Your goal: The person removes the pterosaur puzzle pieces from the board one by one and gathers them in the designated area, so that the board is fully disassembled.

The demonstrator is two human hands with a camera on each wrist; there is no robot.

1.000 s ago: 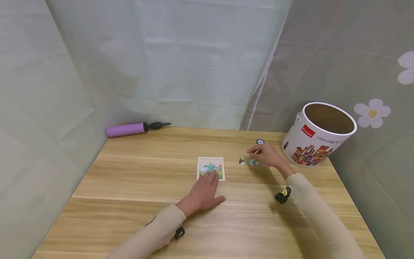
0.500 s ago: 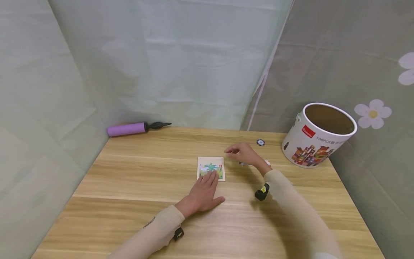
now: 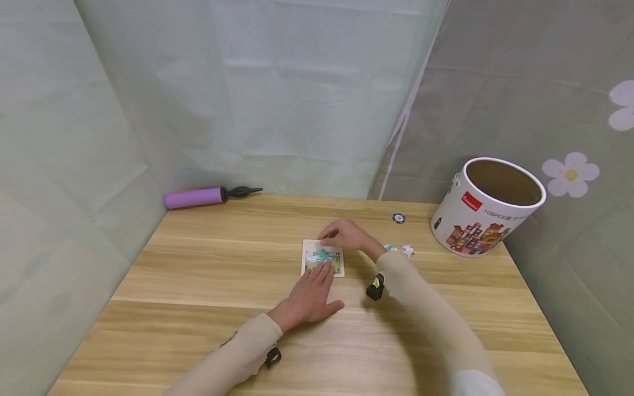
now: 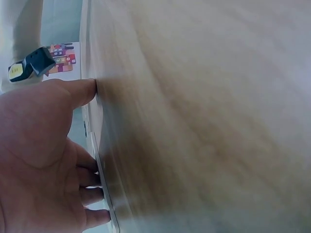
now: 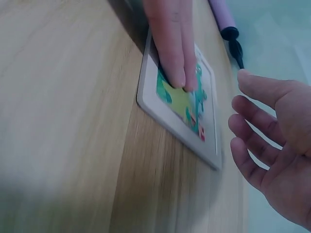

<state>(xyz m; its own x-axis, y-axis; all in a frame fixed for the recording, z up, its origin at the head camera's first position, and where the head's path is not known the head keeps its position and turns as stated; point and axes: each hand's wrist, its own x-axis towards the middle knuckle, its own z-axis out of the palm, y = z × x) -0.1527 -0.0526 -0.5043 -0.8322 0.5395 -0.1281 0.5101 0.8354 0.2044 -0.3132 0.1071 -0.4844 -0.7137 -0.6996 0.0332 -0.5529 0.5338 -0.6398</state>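
A small square jigsaw puzzle tray point(image 3: 306, 267) lies on the table, showing a green and blue picture inside its pale frame. My left hand point(image 3: 312, 294) rests with extended fingertips on its lower part, the thumb spread to the right on the wood. Over the tray's upper right edge is my right hand point(image 3: 346, 235), thumb and fingers bent toward each other. In the right wrist view, the thumb conceals whatever may lie between the tips. Two loose puzzle pieces, one red and white point(image 3: 408, 250) and one green and white point(image 3: 389, 248), lie by the right forearm.
At the back left lies a purple hand pump point(image 3: 195, 198) with a black nozzle. A round dark blue and white token point(image 3: 398, 218) sits toward the back right. A large white bucket point(image 3: 455, 231) stands at the right, near the curtain.
My right hand has travelled left from above the loose pieces to the upper edge of the puzzle tray. The left hand has stayed in place.
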